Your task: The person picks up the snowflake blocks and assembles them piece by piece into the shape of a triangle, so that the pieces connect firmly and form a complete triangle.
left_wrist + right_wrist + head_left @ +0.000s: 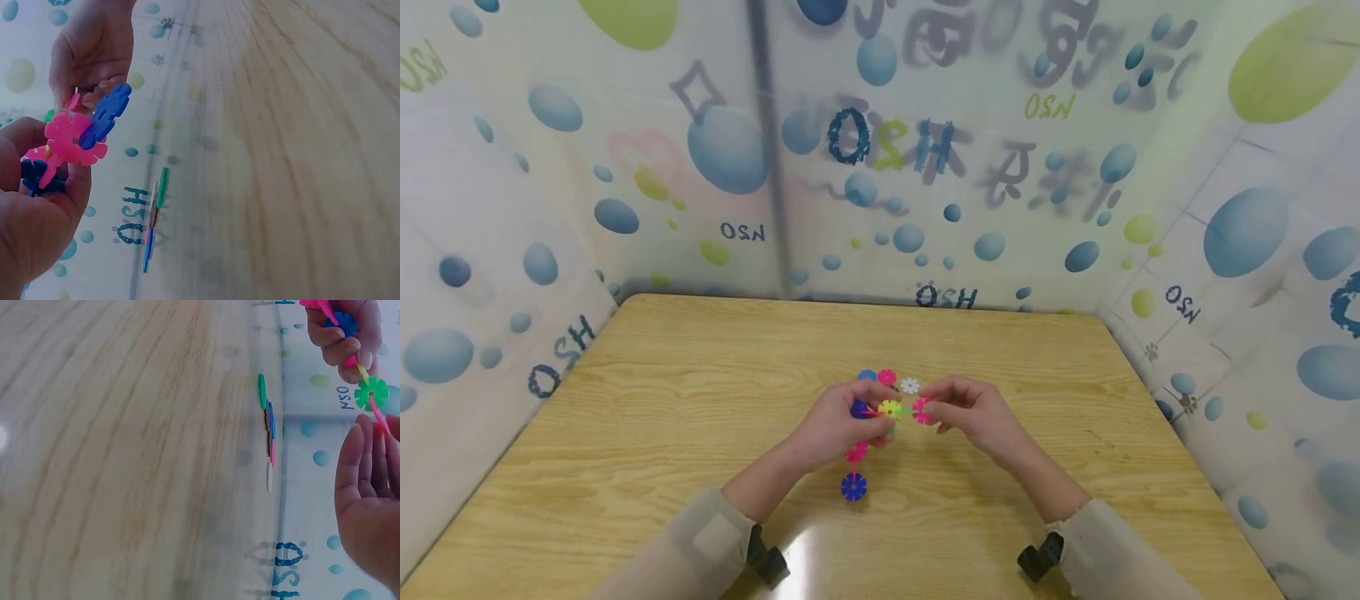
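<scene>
From the head view I see both hands meeting over the middle of the wooden table (625, 400). My left hand (835, 425) has its fingers curled round a chain (880, 410) of snowflake discs joined edge to edge; a yellow disc (891, 408) sits at its centre. From the fist, a pink disc (856, 452) and a blue disc (853, 486) hang toward 6 o'clock. My right hand (970, 412) pinches the pink end disc (922, 409) at the chain's 3 o'clock end. At 12 o'clock from the hands, loose discs (889, 380) in blue, pink and white lie flat on the table.

In the left wrist view, the left hand (31, 231) fills the lower left corner, thumb and fingers closed on the chain (69, 147), where a pink disc and a blue disc stand slotted crosswise. The right hand (94, 50) is at 12 o'clock, fingertips on the far end. The loose discs (155, 219) show edge-on at 4 o'clock.

In the right wrist view, the right hand (369, 506) is at lower right, fingers nearly straight, tips on a pink disc just below a green disc (371, 392). The left hand (344, 334) grips the chain's far part at 1 o'clock. The loose discs (267, 431) lie edge-on at the table's edge of view.
</scene>
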### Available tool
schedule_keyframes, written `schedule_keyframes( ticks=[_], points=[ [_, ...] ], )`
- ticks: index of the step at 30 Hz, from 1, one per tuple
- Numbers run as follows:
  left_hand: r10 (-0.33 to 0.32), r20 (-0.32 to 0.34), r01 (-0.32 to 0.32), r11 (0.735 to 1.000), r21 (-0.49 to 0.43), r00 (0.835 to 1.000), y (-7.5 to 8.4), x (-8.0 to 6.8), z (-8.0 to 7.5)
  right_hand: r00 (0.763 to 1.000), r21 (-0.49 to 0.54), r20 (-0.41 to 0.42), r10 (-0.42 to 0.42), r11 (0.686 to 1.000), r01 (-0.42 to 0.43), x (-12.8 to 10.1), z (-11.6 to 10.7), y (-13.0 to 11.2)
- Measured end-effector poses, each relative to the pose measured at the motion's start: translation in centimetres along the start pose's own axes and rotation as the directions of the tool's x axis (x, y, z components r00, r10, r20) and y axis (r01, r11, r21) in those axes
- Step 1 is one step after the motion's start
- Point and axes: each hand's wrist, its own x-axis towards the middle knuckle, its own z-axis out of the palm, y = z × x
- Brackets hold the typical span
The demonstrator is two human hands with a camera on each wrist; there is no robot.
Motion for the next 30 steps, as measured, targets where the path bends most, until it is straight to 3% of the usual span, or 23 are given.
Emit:
schedule_keyframes(
  ticks=[8,22,30],
  points=[
    [-0.019,-0.006,0.019,1.000,-0.017,1.000,-0.3,0.1,-0.1,0.995,-0.005,-0.070,0.076,0.997,-0.077,1.6,-1.4,1.1],
    [-0.036,0.004,0.036,0.999,-0.014,0.999,-0.2,-0.1,-0.2,0.982,-0.127,-0.085,0.171,0.975,-0.181,6.1,-2.0,2.3],
    [-0.046,-0.004,0.046,0.999,-0.013,0.999,-0.2,-0.2,-0.4,0.990,-0.263,0.002,0.142,0.955,-0.137,7.8,-1.9,2.6]
  ],
)
